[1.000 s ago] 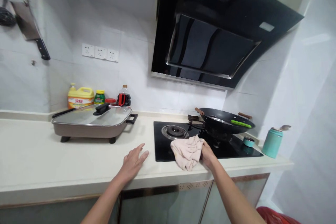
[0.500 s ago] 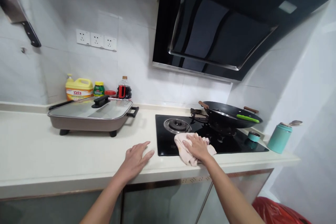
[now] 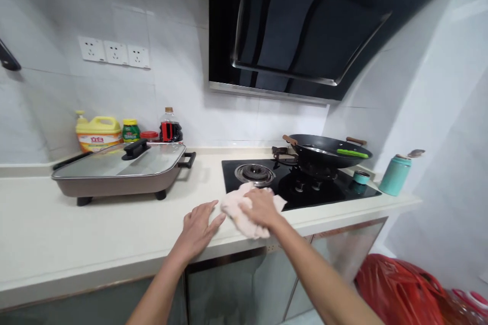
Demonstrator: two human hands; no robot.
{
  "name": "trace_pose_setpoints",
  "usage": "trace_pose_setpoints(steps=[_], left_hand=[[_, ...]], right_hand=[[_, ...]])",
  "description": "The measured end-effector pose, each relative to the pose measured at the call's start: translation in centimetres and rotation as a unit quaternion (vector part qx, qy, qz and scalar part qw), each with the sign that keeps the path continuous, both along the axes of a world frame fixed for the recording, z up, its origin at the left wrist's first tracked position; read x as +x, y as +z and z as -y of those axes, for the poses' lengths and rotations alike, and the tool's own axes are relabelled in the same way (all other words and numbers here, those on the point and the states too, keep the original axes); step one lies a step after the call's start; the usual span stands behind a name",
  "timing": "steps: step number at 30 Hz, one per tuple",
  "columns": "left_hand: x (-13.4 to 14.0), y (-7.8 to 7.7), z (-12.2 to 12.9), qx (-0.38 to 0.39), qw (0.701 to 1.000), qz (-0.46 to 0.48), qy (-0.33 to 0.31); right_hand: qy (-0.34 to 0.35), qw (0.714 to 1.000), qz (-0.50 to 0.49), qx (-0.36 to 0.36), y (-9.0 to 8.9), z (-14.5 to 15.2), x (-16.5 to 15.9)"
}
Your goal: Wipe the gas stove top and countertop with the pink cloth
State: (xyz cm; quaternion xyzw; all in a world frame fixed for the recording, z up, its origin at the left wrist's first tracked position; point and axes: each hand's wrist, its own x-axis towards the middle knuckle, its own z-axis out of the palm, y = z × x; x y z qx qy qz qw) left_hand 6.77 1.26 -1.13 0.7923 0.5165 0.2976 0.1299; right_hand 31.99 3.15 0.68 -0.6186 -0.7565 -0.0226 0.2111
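Observation:
My right hand (image 3: 261,207) presses down on a pale pink cloth (image 3: 242,216), its fingers bent over the fabric. The cloth is bunched across the front left corner of the black glass gas stove (image 3: 293,195) and hangs a little onto the counter's front. Left of it, my left hand (image 3: 199,226) rests on the white countertop (image 3: 122,233), holding nothing, thumb and fingers apart. Just behind the cloth is the bare left burner (image 3: 254,173). A black wok (image 3: 324,150) with wooden handles sits over the right burner, a green-handled utensil (image 3: 353,153) lying across it.
On the left stands an electric pan (image 3: 114,183) with a glass lid, bottles and jars behind it, including a yellow jug (image 3: 99,129). A teal canister (image 3: 395,175) and its small teal cup (image 3: 361,177) are right. Overhead hangs a range hood (image 3: 290,25); a red bag (image 3: 396,284) lies below.
My right hand has slid the cloth left along the stove's front, onto its left corner and closer to my left hand. My left hand stays on the counter. The view has shifted right and down.

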Motion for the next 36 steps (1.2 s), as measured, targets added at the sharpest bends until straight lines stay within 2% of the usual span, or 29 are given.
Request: trace_pose_setpoints(steps=[3, 6, 9, 13, 17, 23, 26, 29, 31, 33, 36], left_hand=[[-0.3, -0.6, -0.8, 0.020, 1.000, 0.012, 0.005], [-0.8, -1.1, -1.6, 0.028, 0.998, 0.050, 0.018], [-1.2, -1.0, -2.0, 0.028, 0.997, 0.070, 0.020], [-1.3, -0.5, -1.8, 0.014, 0.998, 0.045, 0.030], [-1.2, -0.6, -1.7, 0.018, 0.999, -0.001, 0.039], [-0.9, -0.6, -1.4, 0.027, 0.997, -0.061, 0.042], [-0.6, -0.2, -0.9, 0.028, 0.996, -0.074, 0.038], [-0.4, 0.0, -0.6, 0.024, 0.996, -0.076, 0.035], [-0.2, 0.1, -0.3, 0.019, 0.997, -0.072, 0.034], [0.0, 0.3, 0.0, 0.017, 0.997, -0.066, 0.032], [0.2, 0.6, 0.6, 0.013, 0.998, -0.058, 0.021]], right_hand=[[0.107, 0.993, 0.017, 0.046, -0.7, 1.6, -5.2], [0.159, 0.986, 0.016, 0.049, -0.9, 2.2, -7.8], [0.187, 0.981, -0.008, 0.052, -1.0, 2.5, -7.2], [0.190, 0.978, -0.048, 0.070, -1.5, 3.0, -2.5], [0.087, 0.990, -0.072, 0.083, -2.3, 3.4, 4.8], [-0.070, 0.994, -0.034, 0.071, -2.9, 4.4, 17.0], [-0.198, 0.979, -0.025, 0.040, -3.0, 4.7, 22.6], [-0.318, 0.948, -0.022, 0.019, -3.1, 4.8, 27.2], [-0.374, 0.927, -0.038, 0.005, -3.2, 4.9, 29.1], [-0.398, 0.916, -0.047, -0.010, -3.3, 5.1, 29.7], [-0.377, 0.926, -0.015, -0.016, -3.2, 5.2, 27.3]])
